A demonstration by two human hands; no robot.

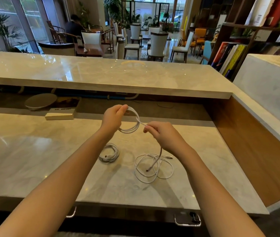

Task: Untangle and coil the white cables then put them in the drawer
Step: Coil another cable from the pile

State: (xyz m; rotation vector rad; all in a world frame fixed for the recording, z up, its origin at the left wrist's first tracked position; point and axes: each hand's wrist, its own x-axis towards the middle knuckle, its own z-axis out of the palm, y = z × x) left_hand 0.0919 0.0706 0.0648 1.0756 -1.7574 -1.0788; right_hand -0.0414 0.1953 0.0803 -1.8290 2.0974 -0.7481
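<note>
A glossy beige marble counter (101, 74) ran above a lower pale marble desk (33, 151) with a brown wooden side panel (247, 142). Beyond stood white-backed wooden chairs (158, 43), a shiny floor (143, 54), tall glass windows (29, 14), a potted palm (2, 29) and a dark wooden bookshelf (248, 26).

The top of the white coil (134, 128) vanishes inside the grip of the left hand (112, 117), so its turns there cannot be counted. The strand (141, 123) leading right is covered by the right hand (163, 135) and emerges below the wrist. Its hanging dark tip (147, 170) is blurred and too small to identify. Under the near edge of the surface (33, 151), the left drawer handle (71, 213) sits mostly behind a forearm, and the picture's bottom edge cuts off both forearms
</note>
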